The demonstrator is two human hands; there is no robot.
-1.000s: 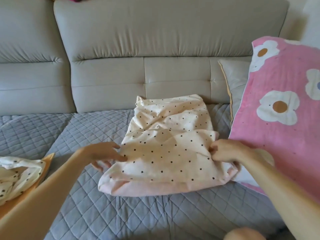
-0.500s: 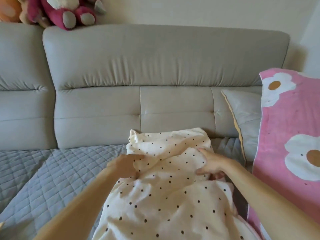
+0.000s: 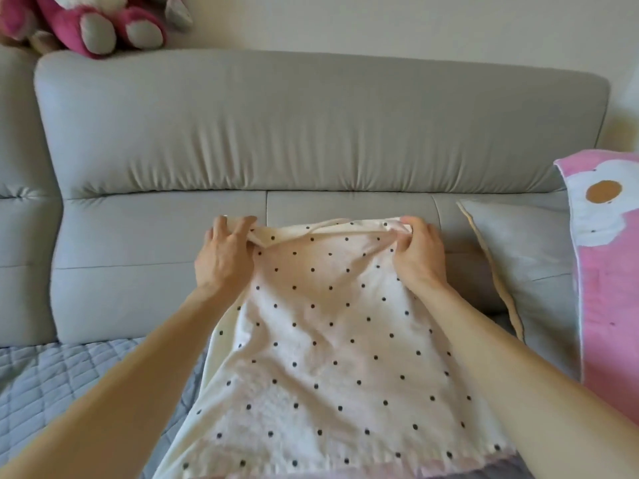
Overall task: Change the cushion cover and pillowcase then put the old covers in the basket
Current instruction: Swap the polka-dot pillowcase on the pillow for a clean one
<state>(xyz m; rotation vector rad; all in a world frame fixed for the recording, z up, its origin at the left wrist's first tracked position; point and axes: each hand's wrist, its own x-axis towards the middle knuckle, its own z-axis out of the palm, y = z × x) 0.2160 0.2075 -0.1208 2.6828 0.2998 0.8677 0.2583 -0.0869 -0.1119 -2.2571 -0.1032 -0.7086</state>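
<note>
My one camera rides on my head, wide-angled, looking forward and a little down. It faces the sofa back (image 3: 311, 126) squarely, with the wall (image 3: 380, 22) above it. It sits close: my left hand (image 3: 221, 257) and right hand (image 3: 420, 257) reach mid-frame, and the dotted cover (image 3: 328, 340) fills the lower middle.

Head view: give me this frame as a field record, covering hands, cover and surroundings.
left hand: grips far-left corner of the polka-dot cover
right hand: pinches its far-right corner
cover state: held taut between both hands, over the quilted seat
right of it: grey cushion, pink flower pillow
on sofa back: pink plush toy
</note>
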